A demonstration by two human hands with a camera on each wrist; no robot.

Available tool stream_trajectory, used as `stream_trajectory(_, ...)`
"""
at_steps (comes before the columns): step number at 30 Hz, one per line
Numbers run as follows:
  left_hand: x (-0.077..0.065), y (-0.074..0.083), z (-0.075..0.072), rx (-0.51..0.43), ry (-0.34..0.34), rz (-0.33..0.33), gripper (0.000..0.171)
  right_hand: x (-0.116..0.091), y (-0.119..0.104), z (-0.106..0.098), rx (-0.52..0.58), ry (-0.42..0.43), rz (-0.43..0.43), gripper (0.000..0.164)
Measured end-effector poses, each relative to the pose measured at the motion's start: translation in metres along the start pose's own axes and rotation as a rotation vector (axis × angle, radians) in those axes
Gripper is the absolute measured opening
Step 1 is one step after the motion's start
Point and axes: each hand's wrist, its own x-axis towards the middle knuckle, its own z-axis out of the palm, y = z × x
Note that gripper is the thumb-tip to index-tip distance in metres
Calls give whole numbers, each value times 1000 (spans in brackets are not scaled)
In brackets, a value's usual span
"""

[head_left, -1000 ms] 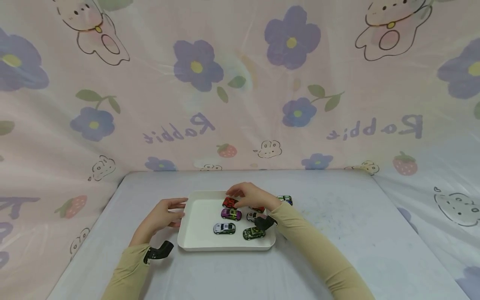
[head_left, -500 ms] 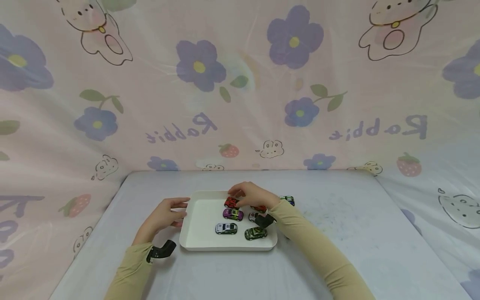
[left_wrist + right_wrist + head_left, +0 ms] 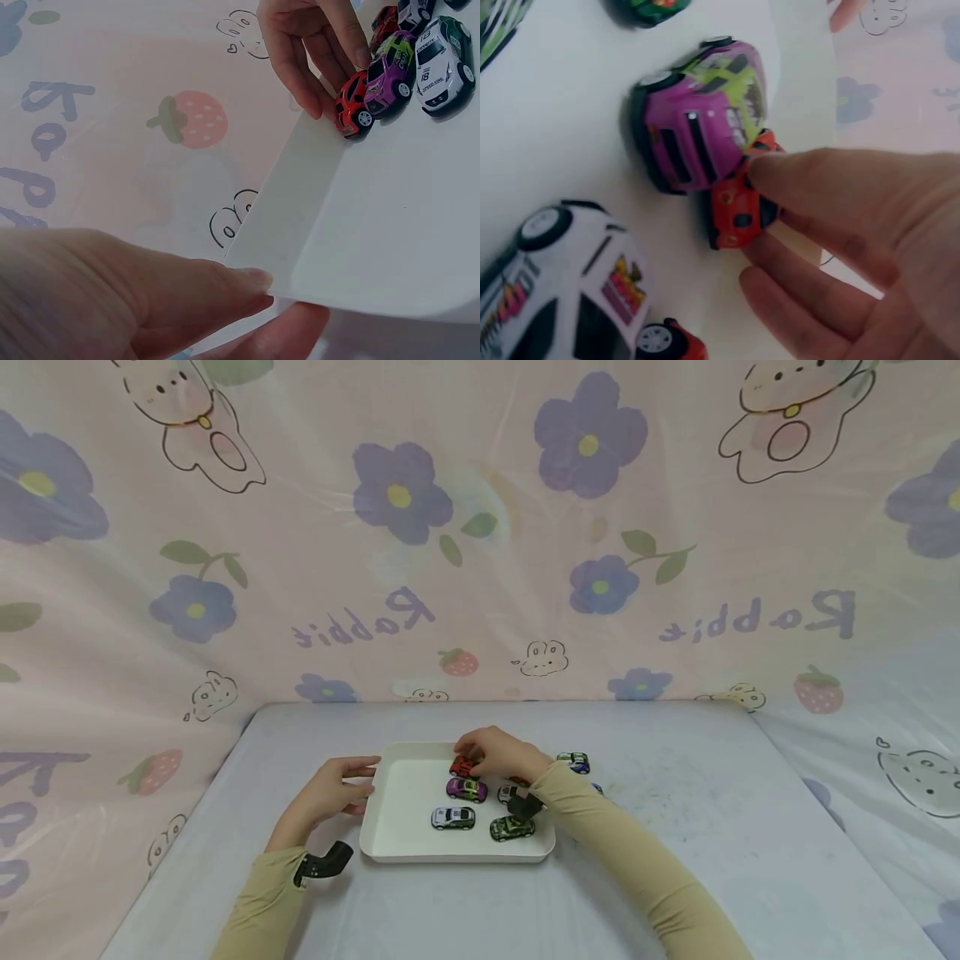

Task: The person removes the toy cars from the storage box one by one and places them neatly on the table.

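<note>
A white tray [image 3: 401, 852] holds several small toy cars. My right hand [image 3: 504, 753] pinches a red toy car with black spots [image 3: 735, 206] near the tray's back wall, thumb on one side and fingers on the other. Right beside it stands a purple and lime toy car [image 3: 694, 116]. My left hand [image 3: 337, 789] is at the tray's left side, its extended fingers touching the back left corner, as the left wrist view shows. A white toy car [image 3: 453, 817] and a camouflage green toy car [image 3: 512, 828] stand nearer the front.
Another white toy car [image 3: 506, 794], partly hidden by the right wrist camera [image 3: 525, 803], stands in the tray. Outside, to the right, a white, green and blue toy car [image 3: 573, 762] sits on the white table [image 3: 720, 827]. A patterned curtain [image 3: 480, 568] rises behind.
My right wrist has turned slightly, and more of the cars outside the tray shows past the sleeve. The right hand stays at the red toy car; the left hand keeps its place at the tray.
</note>
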Motion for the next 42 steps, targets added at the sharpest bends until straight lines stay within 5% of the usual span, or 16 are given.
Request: stream_trajectory(42,0,-1,0,-2,4,-12,52,-5,9,2,-109,-18,1,39)
